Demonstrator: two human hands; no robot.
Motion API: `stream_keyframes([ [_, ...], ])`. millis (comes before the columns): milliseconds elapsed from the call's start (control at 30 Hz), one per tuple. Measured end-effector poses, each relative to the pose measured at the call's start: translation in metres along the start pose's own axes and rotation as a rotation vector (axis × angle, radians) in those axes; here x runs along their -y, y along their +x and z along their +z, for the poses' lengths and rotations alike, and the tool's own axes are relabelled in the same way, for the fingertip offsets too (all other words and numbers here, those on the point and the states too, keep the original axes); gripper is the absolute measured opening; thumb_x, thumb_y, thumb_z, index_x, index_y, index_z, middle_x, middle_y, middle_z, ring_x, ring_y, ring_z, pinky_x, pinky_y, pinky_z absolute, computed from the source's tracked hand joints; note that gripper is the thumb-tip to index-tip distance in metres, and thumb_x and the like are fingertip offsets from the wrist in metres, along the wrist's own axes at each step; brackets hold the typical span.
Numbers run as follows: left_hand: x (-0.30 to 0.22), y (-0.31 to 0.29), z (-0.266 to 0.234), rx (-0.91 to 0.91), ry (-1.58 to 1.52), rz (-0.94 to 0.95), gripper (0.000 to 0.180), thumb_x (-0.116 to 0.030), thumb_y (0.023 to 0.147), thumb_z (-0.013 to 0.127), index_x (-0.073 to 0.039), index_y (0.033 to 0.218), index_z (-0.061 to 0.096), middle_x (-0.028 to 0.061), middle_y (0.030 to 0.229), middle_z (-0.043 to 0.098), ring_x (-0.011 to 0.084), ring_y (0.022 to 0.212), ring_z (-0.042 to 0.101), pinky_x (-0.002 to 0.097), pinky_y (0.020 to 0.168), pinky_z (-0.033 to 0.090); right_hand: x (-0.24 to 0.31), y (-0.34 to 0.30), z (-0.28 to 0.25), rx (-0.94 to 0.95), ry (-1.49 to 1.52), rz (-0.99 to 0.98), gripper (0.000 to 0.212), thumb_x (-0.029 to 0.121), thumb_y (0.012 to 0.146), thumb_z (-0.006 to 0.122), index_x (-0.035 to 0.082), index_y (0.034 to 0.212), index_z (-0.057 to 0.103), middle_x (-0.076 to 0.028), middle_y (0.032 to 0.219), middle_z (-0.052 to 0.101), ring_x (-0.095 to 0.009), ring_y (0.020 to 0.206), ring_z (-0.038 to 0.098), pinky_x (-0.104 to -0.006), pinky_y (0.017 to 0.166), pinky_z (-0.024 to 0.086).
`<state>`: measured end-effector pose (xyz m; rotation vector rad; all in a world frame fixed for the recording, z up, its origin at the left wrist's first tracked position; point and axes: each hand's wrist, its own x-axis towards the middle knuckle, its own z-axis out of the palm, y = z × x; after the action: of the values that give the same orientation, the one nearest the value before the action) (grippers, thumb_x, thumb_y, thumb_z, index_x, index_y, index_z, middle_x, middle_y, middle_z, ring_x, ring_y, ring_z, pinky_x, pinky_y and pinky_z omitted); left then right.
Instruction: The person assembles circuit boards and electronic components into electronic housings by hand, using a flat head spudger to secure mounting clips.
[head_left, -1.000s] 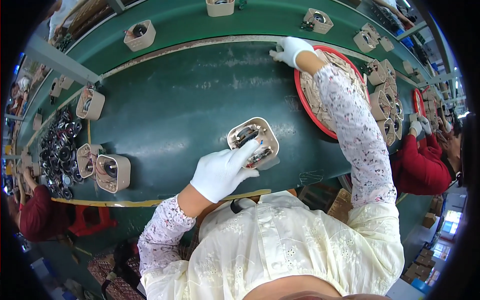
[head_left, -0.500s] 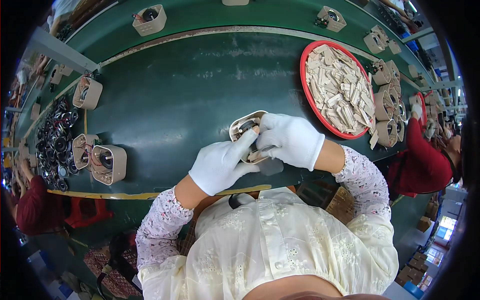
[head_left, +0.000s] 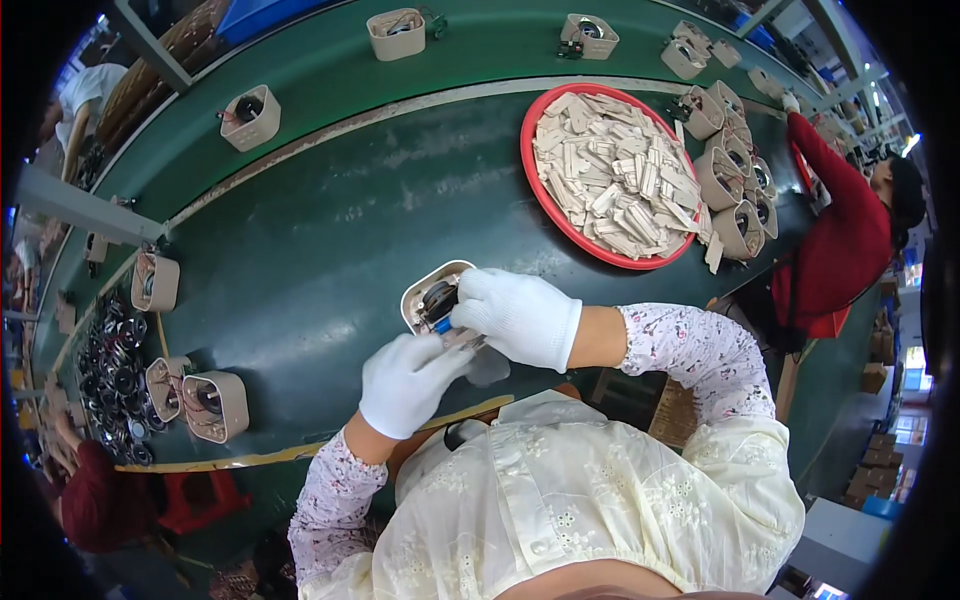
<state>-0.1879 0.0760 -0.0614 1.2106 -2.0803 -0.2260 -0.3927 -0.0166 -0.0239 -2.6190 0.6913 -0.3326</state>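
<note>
A beige rounded speaker shell lies open side up on the green table, with a dark round speaker and wires inside. My white-gloved right hand covers its right half, fingers pressed into the opening. My white-gloved left hand grips the shell's near edge from below. A small blue part shows between the two hands.
A red round tray of beige flat pieces sits at the right rear. Finished beige shells stand beside it and at the left. Black round speakers pile at the far left. A person in red works at right.
My right hand came back from the red tray onto the shell a second ago. Both hands and the shell have since shifted left and nearer to me.
</note>
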Motion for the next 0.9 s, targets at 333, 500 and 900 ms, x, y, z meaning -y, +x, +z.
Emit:
stream_keyframes([
  [333,-0.016,0.021,-0.017,0.181,0.09,-0.034,0.019,-0.018,0.081,0.075,-0.019,0.1,0.073,0.0014,0.088,0.063,0.0233,0.07,0.064,0.0353,0.06,0.052,-0.014,-0.014,-0.029,-0.074,0.436,-0.167,0.035,0.026,0.085,0.076,0.016,0.118,0.069,-0.01,0.11,0.063,-0.03,0.094,0.064,-0.0389,0.08,0.054],
  [500,-0.02,0.02,-0.021,0.284,0.005,-0.102,0.025,-0.022,0.076,0.082,-0.016,0.098,0.072,0.0056,0.09,0.062,0.0287,0.077,0.064,0.0404,0.067,0.052,-0.005,-0.029,-0.001,-0.138,0.156,-0.229,0.026,0.022,0.081,0.075,0.017,0.106,0.067,-0.003,0.106,0.062,-0.024,0.099,0.064,-0.0377,0.071,0.056],
  [900,0.033,0.05,-0.006,0.16,0.175,-0.027,0.037,-0.014,0.084,0.072,-0.02,0.121,0.071,0.005,0.094,0.063,0.028,0.073,0.063,0.0397,0.063,0.053,-0.03,-0.004,-0.011,-0.585,0.657,0.048,0.011,0.012,0.091,0.07,0.007,0.1,0.075,-0.011,0.081,0.069,-0.027,0.072,0.069,-0.0337,0.063,0.053],
])
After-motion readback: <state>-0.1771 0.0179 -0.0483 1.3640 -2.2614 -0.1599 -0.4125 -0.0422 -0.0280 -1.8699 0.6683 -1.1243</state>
